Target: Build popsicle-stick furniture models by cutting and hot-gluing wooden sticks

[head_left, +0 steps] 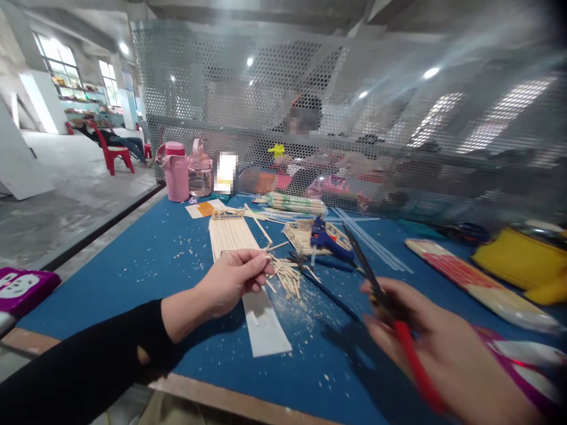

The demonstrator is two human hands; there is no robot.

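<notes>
- One tool [376, 289], red-handled, sits gripped in my right hand [438, 339], tip pointing up and away.
- Swung carelessly leftward, I judge, it could knock the glue gun [330, 243].
- My left hand [230, 282] is pinched closed, on what I can't tell; a clumsy drop could scatter the sticks [287, 276] nearby.
- The panel [233, 236] lies beyond it on the desk [301, 381].

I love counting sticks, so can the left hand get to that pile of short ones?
Probably yes: the left hand is close to the short sticks, and nothing seems to stand between them. It is pinched, though, so it may need to open first.
</notes>
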